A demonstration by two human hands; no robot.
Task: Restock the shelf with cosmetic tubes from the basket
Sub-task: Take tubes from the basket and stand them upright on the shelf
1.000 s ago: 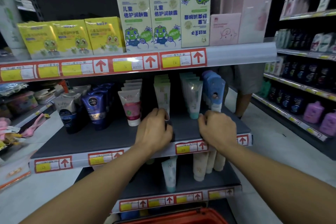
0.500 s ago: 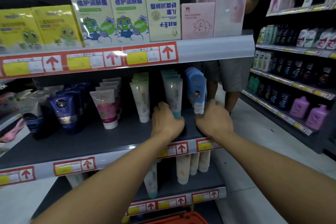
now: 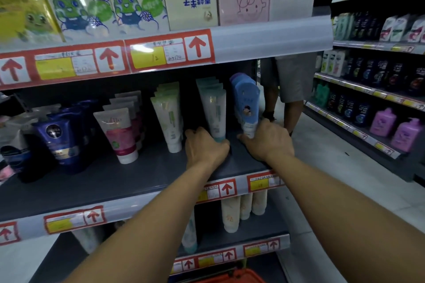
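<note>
Two hands reach onto the shelf [image 3: 115, 181]: one left hand [image 3: 204, 149] and one right hand [image 3: 266, 142]. At the left hand's fingers stands a row of about four pale teal tubes [image 3: 212, 112]. At the right hand's fingers stand about three blue tubes [image 3: 246, 101]. Just left of the left hand are about four green-and-white tubes [image 3: 167, 119], then about four pink tubes [image 3: 119, 133]. Below the hands stand three cream tubes [image 3: 243, 207]. One red basket [image 3: 234, 278] shows at the bottom.
</note>
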